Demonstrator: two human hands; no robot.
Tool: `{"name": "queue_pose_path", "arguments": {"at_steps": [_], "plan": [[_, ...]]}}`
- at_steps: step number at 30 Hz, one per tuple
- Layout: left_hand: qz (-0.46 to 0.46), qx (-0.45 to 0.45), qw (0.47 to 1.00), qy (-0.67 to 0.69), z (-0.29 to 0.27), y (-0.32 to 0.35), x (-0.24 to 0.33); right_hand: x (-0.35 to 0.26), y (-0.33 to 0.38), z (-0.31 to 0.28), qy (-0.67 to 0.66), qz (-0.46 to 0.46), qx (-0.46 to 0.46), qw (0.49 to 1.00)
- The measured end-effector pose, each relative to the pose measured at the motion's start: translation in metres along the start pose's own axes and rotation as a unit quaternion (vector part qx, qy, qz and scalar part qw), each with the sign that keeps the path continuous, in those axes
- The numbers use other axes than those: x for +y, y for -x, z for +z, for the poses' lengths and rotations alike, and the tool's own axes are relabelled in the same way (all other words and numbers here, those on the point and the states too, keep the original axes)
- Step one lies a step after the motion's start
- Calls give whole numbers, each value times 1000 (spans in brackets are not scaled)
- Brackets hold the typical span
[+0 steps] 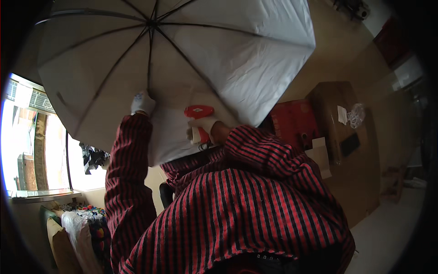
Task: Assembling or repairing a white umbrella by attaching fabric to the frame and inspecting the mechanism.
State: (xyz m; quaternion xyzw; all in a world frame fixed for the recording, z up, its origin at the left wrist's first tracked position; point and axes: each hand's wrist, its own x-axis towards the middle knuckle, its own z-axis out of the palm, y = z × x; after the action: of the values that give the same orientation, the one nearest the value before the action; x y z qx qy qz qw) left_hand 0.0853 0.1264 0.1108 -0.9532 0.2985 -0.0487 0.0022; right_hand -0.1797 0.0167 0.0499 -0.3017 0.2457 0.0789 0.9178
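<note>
A large grey umbrella (246, 59) stands open before me, its inner side showing with dark ribs meeting at a hub (151, 23). My left hand (143, 103), in a white glove, is closed at the lower end of one rib, against the canopy. Lower and to the right, my right hand (203, 125), in a pale glove, is wrapped round a red-and-white handheld tool (199, 111). Its red head faces the canopy and a red part shows below the fingers. The tool's exact kind cannot be made out.
To the right stand a red box (294, 123) and a brown wooden table (360, 182) bearing a dark flat object (350, 144) and crumpled clear plastic (356, 116). A bright window lies at left, above bags (77, 233) and colourful cloth.
</note>
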Motion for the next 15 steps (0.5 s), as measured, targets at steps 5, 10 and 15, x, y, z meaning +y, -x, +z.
{"name": "queue_pose_path", "arguments": {"at_steps": [5, 10, 15], "plan": [[-68, -31, 994, -79, -48, -26, -24, -53, -8, 1, 58, -56, 37, 996], [-109, 17, 991, -77, -28, 6, -28, -58, -1, -13, 48, -148, 42, 987], [-1, 158, 980, 117, -11, 86, 53, -61, 22, -18, 55, -214, 45, 974]]}}
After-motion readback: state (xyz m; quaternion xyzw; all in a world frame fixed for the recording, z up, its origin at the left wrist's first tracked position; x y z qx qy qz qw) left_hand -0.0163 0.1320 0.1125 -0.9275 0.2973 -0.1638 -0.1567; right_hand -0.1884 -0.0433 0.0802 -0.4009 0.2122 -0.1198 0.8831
